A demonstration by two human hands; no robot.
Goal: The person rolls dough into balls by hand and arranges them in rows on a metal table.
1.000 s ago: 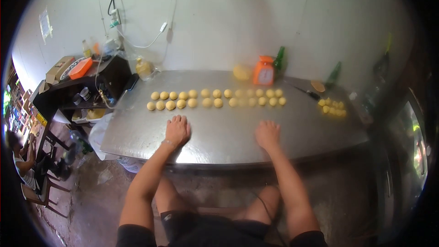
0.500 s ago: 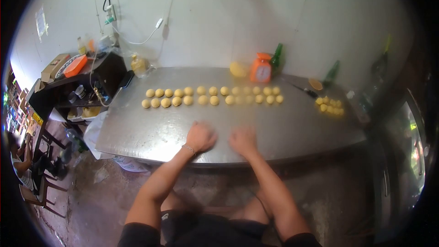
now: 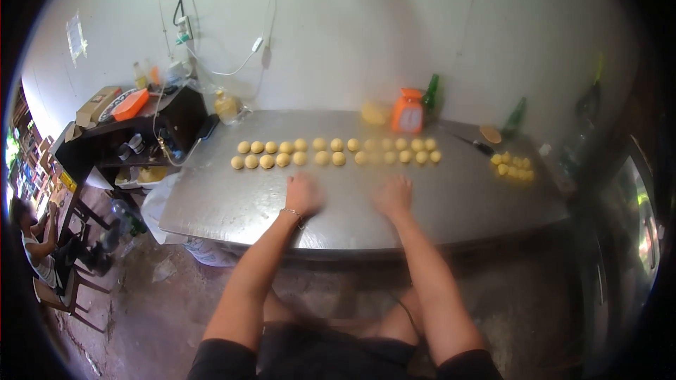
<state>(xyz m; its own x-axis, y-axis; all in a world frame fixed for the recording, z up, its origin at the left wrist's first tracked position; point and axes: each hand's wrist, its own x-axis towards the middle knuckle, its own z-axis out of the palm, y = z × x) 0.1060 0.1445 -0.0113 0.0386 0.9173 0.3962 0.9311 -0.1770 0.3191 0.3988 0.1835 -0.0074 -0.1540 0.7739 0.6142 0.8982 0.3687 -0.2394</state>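
My left hand (image 3: 303, 195), with a bracelet at its wrist, is palm down on the steel table (image 3: 465, 200). Its fingers are curled and partly blurred. To its right, my right hand (image 3: 394, 198) is in a similar curled pose, smeared by motion. Whatever lies beneath either palm is hidden. Just beyond both hands, two long rows of round yellow dough balls (image 3: 322, 158) run across the table. Smaller yellow dough pieces (image 3: 512, 166) are grouped at the right.
An orange scale (image 3: 407, 110) and green bottle (image 3: 431, 91) stand at the back, near a yellow lump (image 3: 375, 112). A dark-handled knife (image 3: 482, 148) lies at right. Shelves (image 3: 184, 116) holding boxes adjoin the left edge. A person (image 3: 44, 239) sits far left.
Both hands have moved forward, closer to the dough rows, and farther apart. The view has shifted slightly. The dough rows look unchanged.
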